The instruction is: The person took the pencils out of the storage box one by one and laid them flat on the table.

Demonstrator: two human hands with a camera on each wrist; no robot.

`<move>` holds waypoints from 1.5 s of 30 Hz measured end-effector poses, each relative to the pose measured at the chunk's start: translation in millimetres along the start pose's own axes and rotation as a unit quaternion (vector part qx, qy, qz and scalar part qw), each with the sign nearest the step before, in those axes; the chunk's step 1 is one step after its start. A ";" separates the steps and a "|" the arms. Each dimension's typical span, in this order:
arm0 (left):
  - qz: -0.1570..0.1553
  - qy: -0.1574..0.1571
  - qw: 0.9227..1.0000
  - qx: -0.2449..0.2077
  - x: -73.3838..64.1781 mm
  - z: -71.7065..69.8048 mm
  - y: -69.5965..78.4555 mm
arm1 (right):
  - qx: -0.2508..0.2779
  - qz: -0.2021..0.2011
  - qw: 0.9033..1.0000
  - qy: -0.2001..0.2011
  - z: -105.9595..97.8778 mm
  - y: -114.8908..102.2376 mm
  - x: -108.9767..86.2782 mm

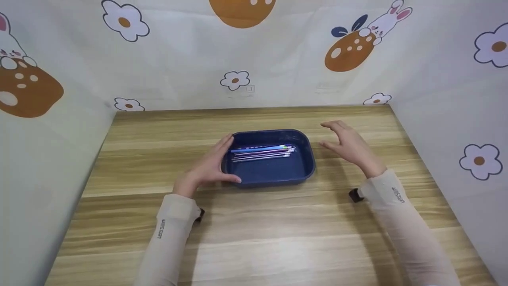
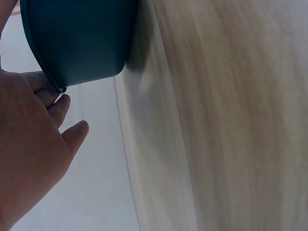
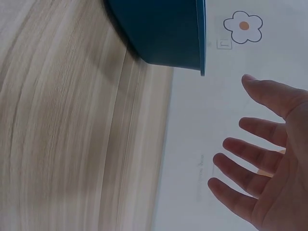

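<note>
A dark blue plastic bin with rounded corners sits on the wooden table. Several pencils, purple and light blue with pale ends to the right, lie side by side inside it. My left hand spans the bin's left end, fingers straight along the far left corner and thumb over the near rim. In the left wrist view its fingers touch the rim, with the little finger off to the side. Apart from the bin's right side, my right hand hovers with fingers spread and nothing in it.
The wood-grain table reaches back to a pale curtain printed with flowers and rabbits, which also lines both sides. Dark wrist devices stick out under both pale sleeves.
</note>
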State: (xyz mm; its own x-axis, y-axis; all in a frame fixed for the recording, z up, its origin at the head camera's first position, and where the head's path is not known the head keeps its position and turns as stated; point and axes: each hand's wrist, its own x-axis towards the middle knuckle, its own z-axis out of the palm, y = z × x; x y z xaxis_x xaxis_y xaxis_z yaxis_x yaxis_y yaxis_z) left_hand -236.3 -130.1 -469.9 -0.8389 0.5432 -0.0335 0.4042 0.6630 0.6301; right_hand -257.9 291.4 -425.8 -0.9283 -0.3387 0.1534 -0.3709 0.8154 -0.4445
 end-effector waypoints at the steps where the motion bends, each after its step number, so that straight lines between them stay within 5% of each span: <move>1: 0.001 0.001 1.000 -0.001 0.4 -0.4 -0.4 | 0.000 -0.001 1.000 0.001 0.8 -0.4 0.7; 31: -0.004 -0.004 1.000 -0.022 -1.0 1.2 -4.4 | 0.052 -0.043 0.997 -0.033 32.1 -34.7 12.3; 45: 0.005 0.006 1.000 -0.028 -1.0 0.9 -3.7 | 0.036 -0.068 0.997 -0.009 32.4 -54.8 16.0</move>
State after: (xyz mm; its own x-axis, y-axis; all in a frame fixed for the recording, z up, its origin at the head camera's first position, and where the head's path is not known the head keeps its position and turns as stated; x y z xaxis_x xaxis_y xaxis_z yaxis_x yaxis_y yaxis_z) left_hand -236.5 -132.6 -472.9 -0.8399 0.5424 -0.0182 0.3910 0.6280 0.6729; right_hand -251.6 226.1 -427.5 -0.8683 -0.4533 0.2015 -0.4907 0.7252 -0.4830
